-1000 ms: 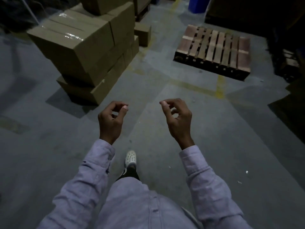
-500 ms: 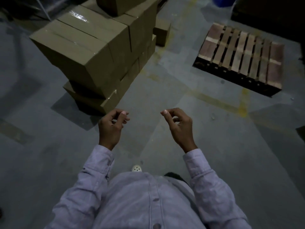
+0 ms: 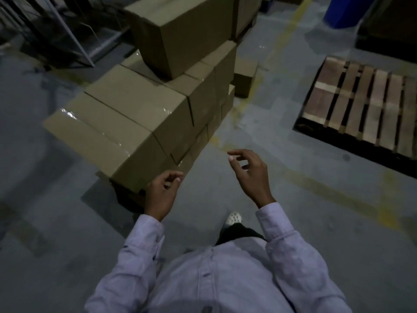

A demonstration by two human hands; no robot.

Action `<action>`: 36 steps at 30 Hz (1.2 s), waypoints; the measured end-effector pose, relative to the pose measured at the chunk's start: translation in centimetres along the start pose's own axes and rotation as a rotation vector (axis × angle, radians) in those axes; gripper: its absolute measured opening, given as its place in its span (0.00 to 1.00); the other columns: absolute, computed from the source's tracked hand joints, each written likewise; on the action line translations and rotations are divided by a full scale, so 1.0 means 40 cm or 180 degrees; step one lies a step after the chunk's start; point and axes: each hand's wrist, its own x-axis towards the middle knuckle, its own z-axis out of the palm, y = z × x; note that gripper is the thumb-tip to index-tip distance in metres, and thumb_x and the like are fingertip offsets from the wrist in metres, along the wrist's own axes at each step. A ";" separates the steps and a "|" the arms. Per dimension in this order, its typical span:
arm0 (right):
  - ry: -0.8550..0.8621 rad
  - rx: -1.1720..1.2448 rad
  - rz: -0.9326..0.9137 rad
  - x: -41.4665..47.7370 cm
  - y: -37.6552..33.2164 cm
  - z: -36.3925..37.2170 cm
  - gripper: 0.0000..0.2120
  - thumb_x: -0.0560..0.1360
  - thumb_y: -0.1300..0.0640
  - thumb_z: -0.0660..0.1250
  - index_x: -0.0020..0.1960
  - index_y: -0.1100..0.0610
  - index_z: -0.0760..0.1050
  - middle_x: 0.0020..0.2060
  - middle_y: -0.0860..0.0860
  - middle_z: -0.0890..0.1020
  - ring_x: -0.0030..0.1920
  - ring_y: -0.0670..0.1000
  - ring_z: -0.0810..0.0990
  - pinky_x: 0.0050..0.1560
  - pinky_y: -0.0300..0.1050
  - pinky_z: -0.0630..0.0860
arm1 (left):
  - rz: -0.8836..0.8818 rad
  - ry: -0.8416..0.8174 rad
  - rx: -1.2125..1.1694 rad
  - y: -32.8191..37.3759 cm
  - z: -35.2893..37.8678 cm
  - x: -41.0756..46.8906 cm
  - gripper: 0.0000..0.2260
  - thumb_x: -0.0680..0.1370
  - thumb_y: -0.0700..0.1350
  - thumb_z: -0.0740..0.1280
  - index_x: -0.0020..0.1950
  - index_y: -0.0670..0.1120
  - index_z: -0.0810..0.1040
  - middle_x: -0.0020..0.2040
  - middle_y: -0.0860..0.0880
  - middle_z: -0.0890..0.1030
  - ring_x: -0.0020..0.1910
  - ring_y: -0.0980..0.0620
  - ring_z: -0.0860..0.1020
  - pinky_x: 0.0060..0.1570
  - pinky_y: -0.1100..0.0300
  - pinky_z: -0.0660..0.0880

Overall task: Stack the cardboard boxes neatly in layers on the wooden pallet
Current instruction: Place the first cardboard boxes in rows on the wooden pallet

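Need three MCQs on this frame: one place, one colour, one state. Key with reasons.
1. The wooden pallet lies where, relative to the box stack? A) right of it B) left of it C) on top of it
2. The container at top right is: A) red B) blue C) green
3. The hands: A) one grips a box B) both grip boxes C) both hold nothing
Key: 1 A, it sits right of the stack, apart from it; 2 B, its wall is blue; 3 C, left hand and right hand hover loosely curled, empty.

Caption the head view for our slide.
Left hand and right hand empty beside stacked cardboard boxes; wooden pallet at right.
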 end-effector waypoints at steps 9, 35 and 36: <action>-0.0502 0.0044 -0.0320 0.640 -0.008 0.183 0.09 0.84 0.46 0.68 0.61 0.46 0.84 0.54 0.40 0.84 0.53 0.43 0.82 0.51 0.55 0.83 | 0.0025 0.0241 0.0063 0.207 0.003 0.556 0.09 0.82 0.40 0.71 0.57 0.53 0.86 0.54 0.57 0.86 0.54 0.59 0.83 0.55 0.55 0.81; -0.0882 -0.0894 -0.1539 1.907 -0.133 0.541 0.24 0.82 0.30 0.64 0.74 0.39 0.75 0.79 0.45 0.70 0.79 0.52 0.65 0.73 0.63 0.68 | -0.2094 -0.0210 -0.3118 0.487 0.151 1.482 0.19 0.77 0.58 0.73 0.65 0.53 0.80 0.69 0.40 0.80 0.66 0.40 0.80 0.63 0.30 0.77; -0.1052 -0.0976 -0.1685 1.971 -0.141 0.562 0.26 0.82 0.29 0.63 0.75 0.38 0.74 0.80 0.46 0.69 0.80 0.53 0.64 0.74 0.64 0.66 | -0.2187 -0.0295 -0.3187 0.502 0.173 1.511 0.23 0.76 0.61 0.75 0.66 0.53 0.79 0.71 0.40 0.77 0.67 0.39 0.79 0.61 0.30 0.78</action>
